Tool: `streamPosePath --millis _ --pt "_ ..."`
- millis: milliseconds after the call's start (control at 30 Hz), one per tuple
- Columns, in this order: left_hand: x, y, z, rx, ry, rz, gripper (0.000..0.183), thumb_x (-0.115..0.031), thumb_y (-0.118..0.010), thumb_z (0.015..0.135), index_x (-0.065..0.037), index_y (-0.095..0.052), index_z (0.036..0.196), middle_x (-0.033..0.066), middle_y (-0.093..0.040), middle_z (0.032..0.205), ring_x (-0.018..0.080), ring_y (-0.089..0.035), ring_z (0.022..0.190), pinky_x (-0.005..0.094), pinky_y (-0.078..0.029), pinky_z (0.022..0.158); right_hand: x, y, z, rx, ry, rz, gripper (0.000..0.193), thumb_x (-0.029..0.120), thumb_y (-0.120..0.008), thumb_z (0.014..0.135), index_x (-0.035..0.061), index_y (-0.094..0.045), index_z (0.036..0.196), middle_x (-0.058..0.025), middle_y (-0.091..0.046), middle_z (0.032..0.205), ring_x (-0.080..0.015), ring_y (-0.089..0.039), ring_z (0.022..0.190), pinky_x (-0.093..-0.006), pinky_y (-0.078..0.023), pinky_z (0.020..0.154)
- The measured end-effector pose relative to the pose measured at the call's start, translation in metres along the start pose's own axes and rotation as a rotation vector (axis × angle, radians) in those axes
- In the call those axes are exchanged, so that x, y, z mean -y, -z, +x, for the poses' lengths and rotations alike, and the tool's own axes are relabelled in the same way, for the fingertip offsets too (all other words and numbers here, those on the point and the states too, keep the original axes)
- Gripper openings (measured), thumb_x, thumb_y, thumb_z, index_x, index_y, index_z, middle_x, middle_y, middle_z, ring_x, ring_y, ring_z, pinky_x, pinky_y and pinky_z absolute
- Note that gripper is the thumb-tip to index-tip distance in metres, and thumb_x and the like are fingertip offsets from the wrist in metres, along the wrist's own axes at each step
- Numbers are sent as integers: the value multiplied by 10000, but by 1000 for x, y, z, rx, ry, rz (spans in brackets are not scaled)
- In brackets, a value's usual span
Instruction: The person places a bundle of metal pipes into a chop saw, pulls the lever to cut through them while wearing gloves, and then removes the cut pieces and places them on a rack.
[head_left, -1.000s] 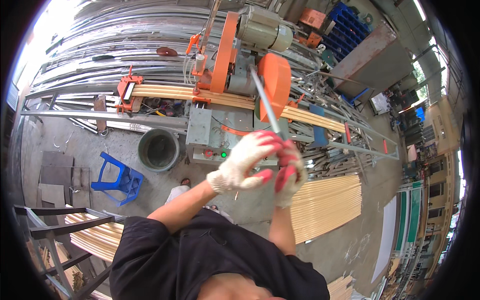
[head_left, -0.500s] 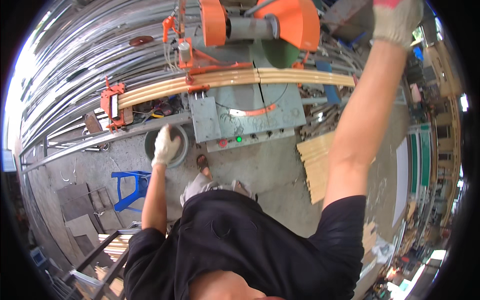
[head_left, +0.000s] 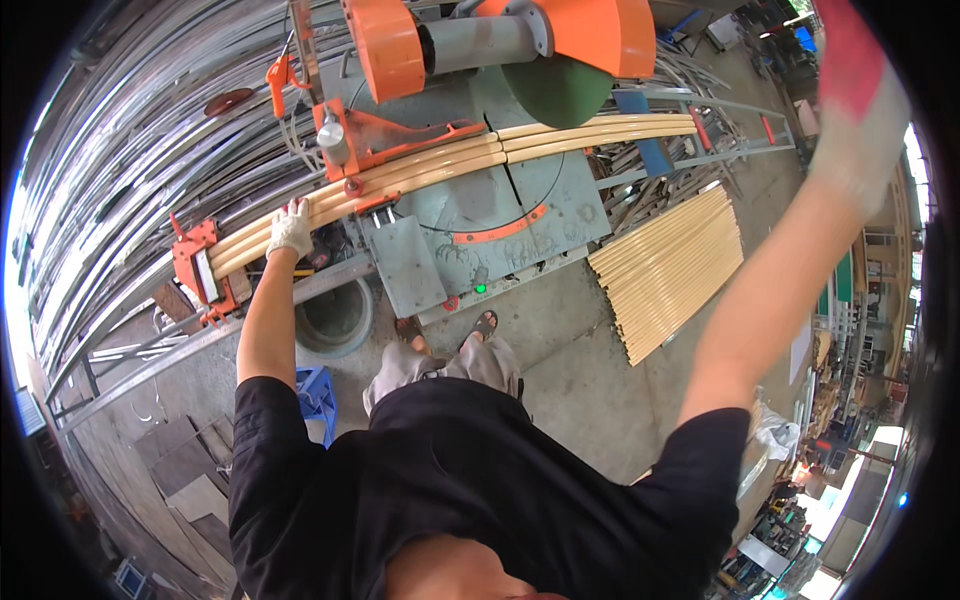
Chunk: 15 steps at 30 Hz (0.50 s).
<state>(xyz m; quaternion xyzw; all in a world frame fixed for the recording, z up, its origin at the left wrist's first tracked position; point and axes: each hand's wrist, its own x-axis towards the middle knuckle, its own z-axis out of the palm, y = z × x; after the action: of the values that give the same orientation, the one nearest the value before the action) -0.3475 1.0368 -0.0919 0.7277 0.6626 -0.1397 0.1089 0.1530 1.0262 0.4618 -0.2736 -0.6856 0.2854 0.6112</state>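
My left hand (head_left: 290, 232), in a white glove, lies across several tan tubes (head_left: 425, 168), its fingers curled over their far side. The hand is near the orange end stop (head_left: 200, 262). The tubes run side by side over the grey saw table (head_left: 470, 207), and a thin break divides them near the table's slot. An orange clamp (head_left: 345, 135) stands over them. Up at the right, my right hand (head_left: 862, 90) is raised in a glove with a red patch, apart from the tubes. It is blurred and its fingers are cut off by the frame's edge.
Behind the table is the orange saw head (head_left: 590, 35) with a round dark green blade (head_left: 560, 88). A stack of tan tubes (head_left: 670, 275) lies on the floor at the right. At the left are a grey tub (head_left: 350, 340), a blue stool (head_left: 318, 395) and long metal lengths (head_left: 130, 130).
My left hand has moved from over the tub up onto the tubes. My right hand has swung further right. The view has shifted, with more of the floor stack showing.
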Motion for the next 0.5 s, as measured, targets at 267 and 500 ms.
streamPosePath --millis 267,500 --pt "18 -7 32 -113 -106 126 803 -154 -815 702 -102 -479 1429 146 -595 1321 358 -589 1206 463 -471 995 -268 2 -442 524 -1318 -1175 323 354 -683 864 41 -753 899 -186 -747 850 -328 -742 784 -445 -571 716" --pt "17 11 34 -20 -99 45 881 -146 -879 575 -111 -504 1372 140 -627 1272 352 -604 1182 462 -486 1005 -373 -55 -568 352 -1361 -1242 317 368 -677 901 63 -751 944 -211 -737 1029 -405 -717 964 -502 -564 844"
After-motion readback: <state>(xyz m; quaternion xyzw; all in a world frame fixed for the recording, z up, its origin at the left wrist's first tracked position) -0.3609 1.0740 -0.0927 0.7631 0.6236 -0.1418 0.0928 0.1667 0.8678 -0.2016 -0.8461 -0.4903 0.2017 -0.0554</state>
